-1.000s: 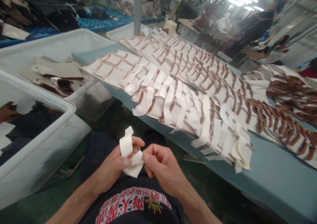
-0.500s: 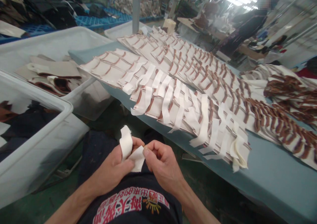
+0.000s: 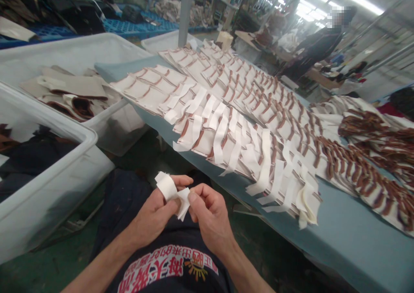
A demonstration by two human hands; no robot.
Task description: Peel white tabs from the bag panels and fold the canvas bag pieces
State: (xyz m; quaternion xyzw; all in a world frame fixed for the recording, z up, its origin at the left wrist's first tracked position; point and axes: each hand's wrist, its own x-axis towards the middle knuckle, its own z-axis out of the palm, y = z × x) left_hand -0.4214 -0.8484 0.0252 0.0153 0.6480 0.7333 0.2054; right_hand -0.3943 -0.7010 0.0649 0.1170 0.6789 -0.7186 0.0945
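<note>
Close to my body, a white strip [image 3: 167, 187] is bent in a curve between my two hands. My left hand [image 3: 158, 211] is closed around it, with the thumb pressing on top and one end standing up past the fingers. My right hand [image 3: 208, 209] pinches the strip's other end between thumb and fingertips. In front, on the blue-grey table [image 3: 349, 241], lie overlapping rows of whitish pieces with brown edges [image 3: 145, 86]. Loose white strips [image 3: 220, 140] lie across the nearest row, some hanging over the table's front edge.
White plastic bins [image 3: 77, 135] stand at my left, holding beige, brown and dark pieces [image 3: 71, 88]. A grey post [image 3: 185, 14] rises behind the table. A pile of brown and white pieces [image 3: 371, 131] lies at right. Farther back stands a person [image 3: 318, 47].
The strip's lower part has been folded up shorter between my hands, and its upper end leans further over. My hands stay close together. The view has shifted slightly.
</note>
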